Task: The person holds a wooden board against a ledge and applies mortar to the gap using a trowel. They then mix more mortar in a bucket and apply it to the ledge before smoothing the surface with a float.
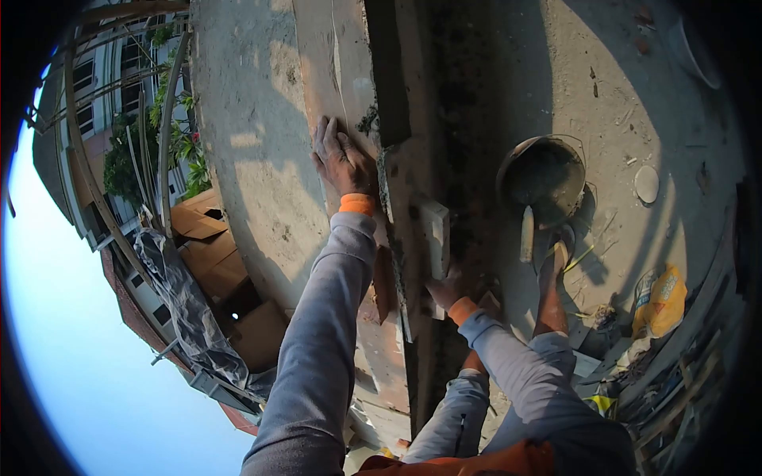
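Note:
My left hand point(344, 159) lies flat with fingers stretched out on a long pale board point(337, 71) along the top of the wall point(254, 159). Lower down and to the right, my right hand point(447, 289) is closed round a plastering float point(435, 238), a flat rectangular tool held close to the wall's side face point(409, 214). Its handle is mostly hidden by my fingers. A strip of wet-looking grey mortar point(389, 87) shows along the board's edge.
A bucket point(508, 170) of grey mix stands on the ground to the right, with a tool's handle point(527, 234) leaning from it. Near my foot point(559, 258) lies a yellow sack point(665, 301). Scrap wood point(683, 397) is piled lower right; cardboard point(218, 258) and dark sheeting point(178, 293) lie left.

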